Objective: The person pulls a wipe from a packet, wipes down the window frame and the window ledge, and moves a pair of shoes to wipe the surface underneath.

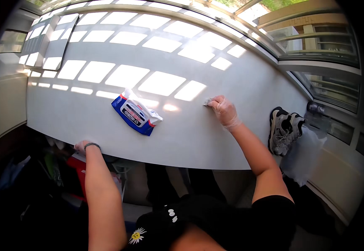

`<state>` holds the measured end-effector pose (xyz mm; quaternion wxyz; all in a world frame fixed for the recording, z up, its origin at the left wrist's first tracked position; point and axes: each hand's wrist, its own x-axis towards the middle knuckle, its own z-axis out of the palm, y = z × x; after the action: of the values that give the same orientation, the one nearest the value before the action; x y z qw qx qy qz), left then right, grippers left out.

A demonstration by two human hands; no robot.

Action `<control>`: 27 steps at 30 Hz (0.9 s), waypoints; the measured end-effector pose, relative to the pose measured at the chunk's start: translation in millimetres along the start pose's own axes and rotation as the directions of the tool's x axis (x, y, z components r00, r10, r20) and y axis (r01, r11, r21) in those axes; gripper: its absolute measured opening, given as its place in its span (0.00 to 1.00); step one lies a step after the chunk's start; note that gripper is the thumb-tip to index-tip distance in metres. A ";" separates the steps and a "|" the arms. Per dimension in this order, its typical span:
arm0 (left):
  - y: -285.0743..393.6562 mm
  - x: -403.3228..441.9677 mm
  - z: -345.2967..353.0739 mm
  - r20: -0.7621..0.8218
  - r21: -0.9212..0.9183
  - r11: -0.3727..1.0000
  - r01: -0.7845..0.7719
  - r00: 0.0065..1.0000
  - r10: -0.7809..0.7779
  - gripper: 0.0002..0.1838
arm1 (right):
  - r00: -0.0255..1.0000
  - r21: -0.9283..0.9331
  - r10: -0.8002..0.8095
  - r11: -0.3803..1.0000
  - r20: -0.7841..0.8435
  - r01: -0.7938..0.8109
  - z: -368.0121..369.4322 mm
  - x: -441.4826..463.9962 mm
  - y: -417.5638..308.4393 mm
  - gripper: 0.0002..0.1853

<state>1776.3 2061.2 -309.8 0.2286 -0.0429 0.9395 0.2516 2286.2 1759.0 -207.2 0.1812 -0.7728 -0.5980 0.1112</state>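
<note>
Head: R hand [225, 110] w/ crumpled wad [207, 102]

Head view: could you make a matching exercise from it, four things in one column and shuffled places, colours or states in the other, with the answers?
1. Right hand
2. Left hand
3. Packet
4. Shoes

A. blue and white, with red accents
B. beside a translucent bag
C. pinching a pale crumpled piece
D. at the near edge of the table

Pairs: 1-C, 2-D, 3-A, 4-B

Crumpled pale wad [207, 102] in right fingers [217, 103]
</note>
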 end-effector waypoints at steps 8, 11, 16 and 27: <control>7.7 -67.2 -15.5 0.130 -0.208 0.977 -0.049 0.988 0.078 0.30 | 0.981 0.216 -0.176 0.958 -0.080 0.189 30.5 105.7 -29.9 0.04; 12.1 -91.6 -24.0 0.067 -0.308 0.951 0.006 0.998 0.016 0.33 | 0.940 0.417 0.243 0.900 -0.239 -0.127 24.9 102.8 2.4 0.04; 14.1 -90.2 -25.8 0.055 -0.264 0.964 0.032 0.998 -0.018 0.34 | 0.658 0.277 0.497 0.866 -0.566 -0.415 6.5 147.5 109.2 0.05; 4.7 -58.3 -11.7 -0.052 -0.119 0.993 0.004 0.999 -0.010 0.26 | 0.926 0.136 0.265 0.962 -0.270 -0.236 16.1 49.5 -28.2 0.04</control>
<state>1822.6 2057.5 -272.4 0.2017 -0.0665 0.9283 0.3051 2267.9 1815.4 -208.0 0.2888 -0.8406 -0.4554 0.0508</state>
